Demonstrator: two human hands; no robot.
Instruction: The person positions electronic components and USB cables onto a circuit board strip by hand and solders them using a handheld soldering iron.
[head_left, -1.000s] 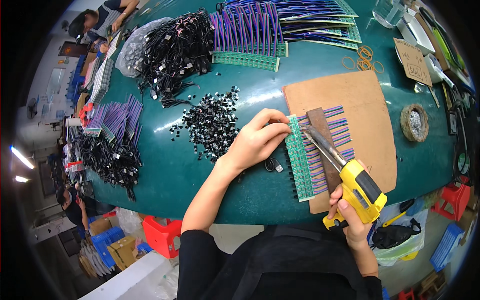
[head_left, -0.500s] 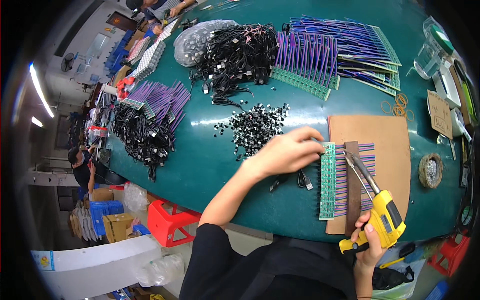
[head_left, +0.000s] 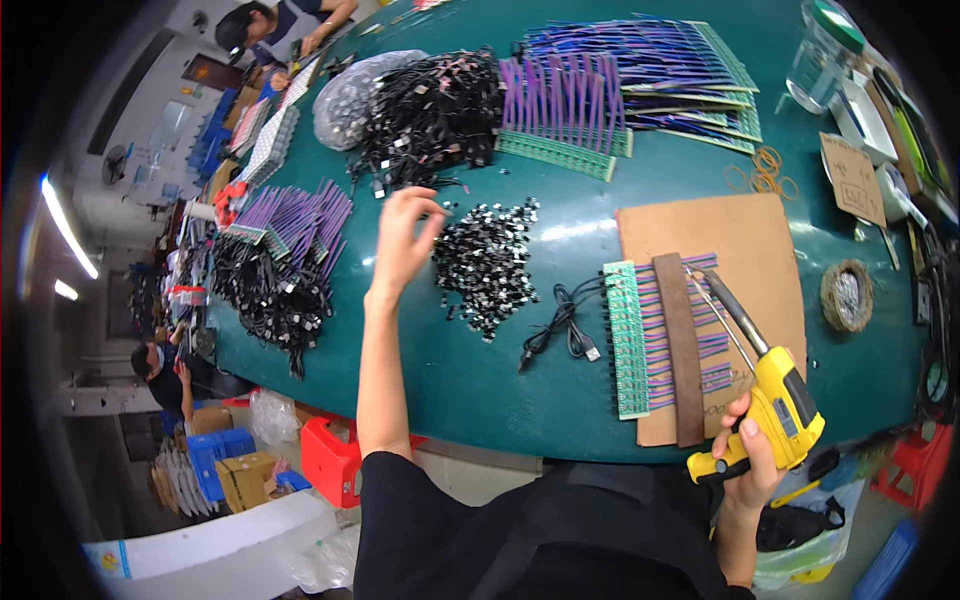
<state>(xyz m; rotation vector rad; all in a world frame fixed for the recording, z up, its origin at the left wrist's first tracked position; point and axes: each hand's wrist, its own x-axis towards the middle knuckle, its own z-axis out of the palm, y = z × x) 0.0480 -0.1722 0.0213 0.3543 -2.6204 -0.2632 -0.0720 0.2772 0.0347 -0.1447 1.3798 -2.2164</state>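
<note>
My right hand (head_left: 752, 458) grips a yellow soldering gun (head_left: 775, 400) at the near edge of the green table (head_left: 470, 380). Its metal tip rests over a green strip of circuit boards with purple wires (head_left: 650, 335), held under a brown bar (head_left: 680, 350) on a cardboard sheet (head_left: 735, 250). My left hand (head_left: 402, 242) is raised with fingers apart and holds nothing. It hovers left of a pile of small black parts (head_left: 488, 262), near a heap of black cables (head_left: 425, 115). A loose black cable (head_left: 560, 325) lies between the pile and the strip.
More purple wire strips (head_left: 600, 95) lie at the back and another bundle (head_left: 290, 220) lies at the left. A coil of solder (head_left: 848, 296), rubber bands (head_left: 765, 170) and a glass jar (head_left: 820, 45) sit at the right. Other people work at far left and top.
My left hand has lifted off the green strip and swung left and back toward the black cable heap. The loose black cable now lies uncovered. My right hand keeps hold of the soldering gun.
</note>
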